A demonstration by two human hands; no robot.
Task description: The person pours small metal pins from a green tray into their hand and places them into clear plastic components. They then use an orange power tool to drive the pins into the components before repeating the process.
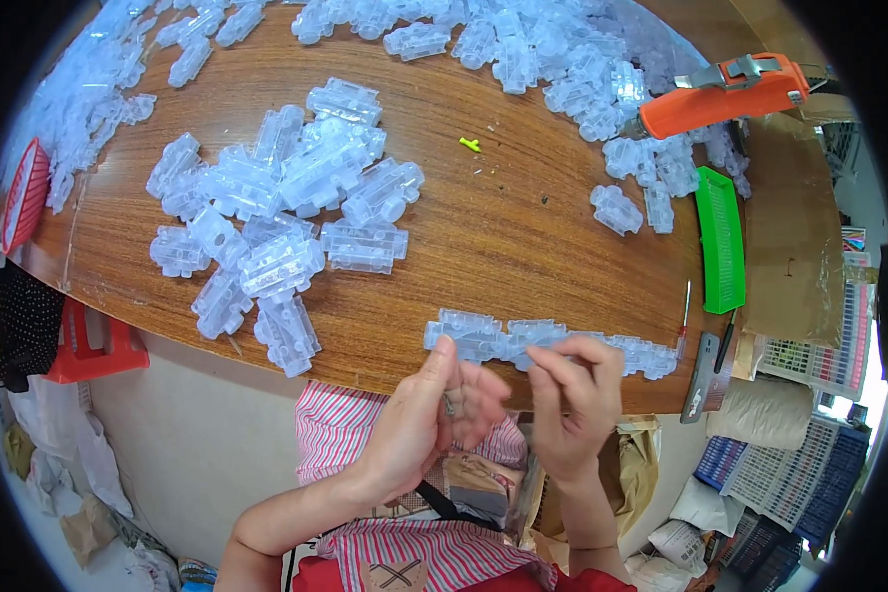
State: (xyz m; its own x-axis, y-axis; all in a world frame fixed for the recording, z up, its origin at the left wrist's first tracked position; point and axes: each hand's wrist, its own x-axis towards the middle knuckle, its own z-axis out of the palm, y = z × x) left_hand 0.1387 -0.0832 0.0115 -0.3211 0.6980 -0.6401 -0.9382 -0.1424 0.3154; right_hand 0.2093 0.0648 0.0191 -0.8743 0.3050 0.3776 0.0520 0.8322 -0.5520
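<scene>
My left hand [429, 419] is cupped at the table's near edge, thumb up and fingers curled. Small greyish metal pieces [451, 405] lie in its palm, too small to tell their kind. Just to the right, my right hand [577, 405] has thumb and forefinger close together in a pinch; whatever is between the tips does not show. Beyond both hands runs a row of clear plastic housings [467, 331], lying side by side and partly covered by my right fingers. A loose pile of similar clear housings [311, 173] spreads over the left part of the table.
More housings [523, 49] are heaped along the far edge. An orange power tool [725, 96] stands at the far right, near a green tray [720, 240]. A screwdriver [685, 311] and a metal ruler-like strip [701, 378] lie right. A red basket [28, 197] sits left.
</scene>
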